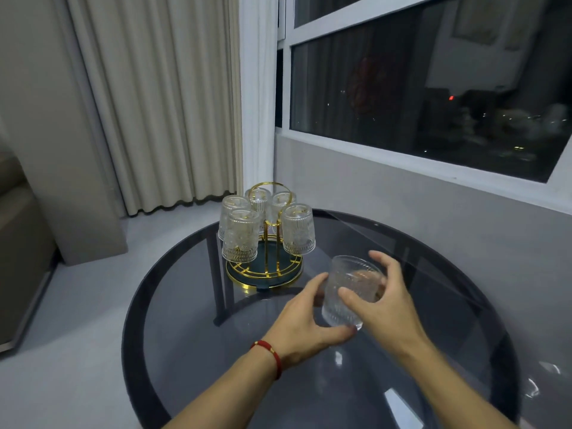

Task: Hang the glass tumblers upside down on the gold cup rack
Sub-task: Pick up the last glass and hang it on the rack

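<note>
A gold cup rack (264, 274) with a dark round base stands at the far side of the table. Several ribbed glass tumblers hang on it upside down, one at the front left (240, 235) and one at the right (297, 229). Nearer to me, one more glass tumbler (348, 287) is held above the table, tilted with its mouth up and away. My left hand (305, 320) grips its lower left side and bottom. My right hand (379, 300) wraps around its right side, thumb across the front.
The round smoked-glass table (173, 305) has a dark rim. A grey wall and a dark window (433, 88) lie to the right, long curtains (161, 103) behind the rack, and a sofa edge (18, 249) at the far left.
</note>
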